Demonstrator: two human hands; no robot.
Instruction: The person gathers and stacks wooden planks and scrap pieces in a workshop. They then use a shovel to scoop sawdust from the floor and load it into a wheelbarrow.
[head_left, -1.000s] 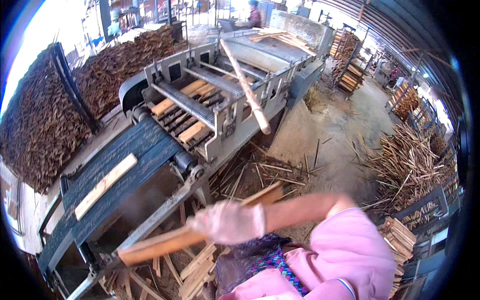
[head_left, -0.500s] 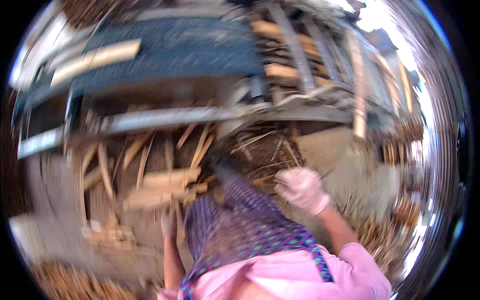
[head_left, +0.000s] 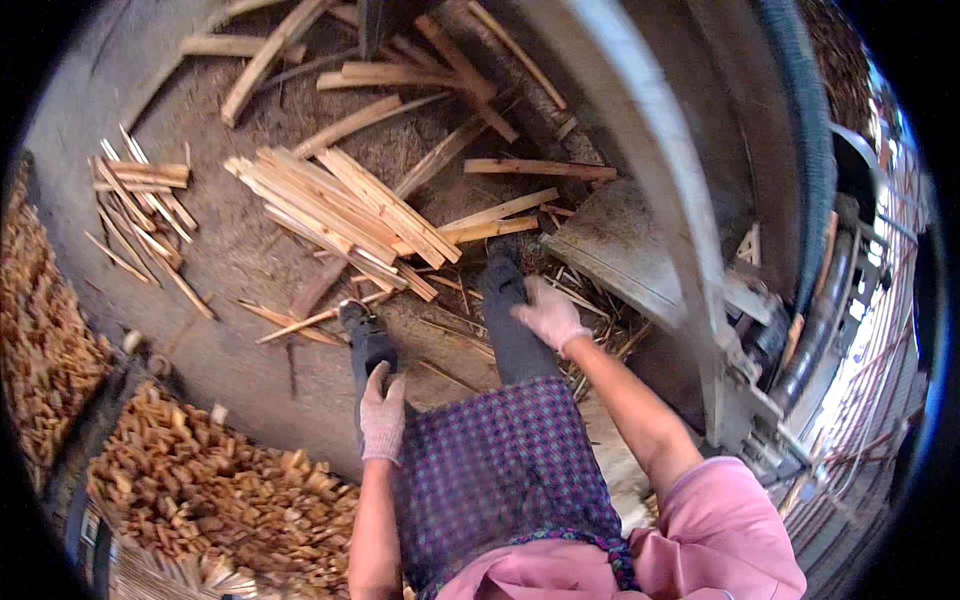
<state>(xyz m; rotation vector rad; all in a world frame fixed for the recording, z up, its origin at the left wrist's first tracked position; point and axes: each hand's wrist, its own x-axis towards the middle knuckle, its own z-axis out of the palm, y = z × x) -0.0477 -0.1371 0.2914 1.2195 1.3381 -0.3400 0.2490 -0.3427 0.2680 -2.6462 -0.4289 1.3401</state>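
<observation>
Apparently between grips, the left hand (head_left: 381,415) hangs with fingers slack and the right hand (head_left: 552,314) curls loosely (neither visibly holds anything). Stacked boards (head_left: 345,212) lie on the floor (head_left: 240,370) ahead; grasping one would call for stooping.

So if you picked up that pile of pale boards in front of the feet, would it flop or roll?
The pile of pale boards would probably slide apart, since its pieces lie at different angles with no visible strap. Each would likely feel stiff, because the edges look straight. Rolling seems unlikely: the sides look flat.
</observation>
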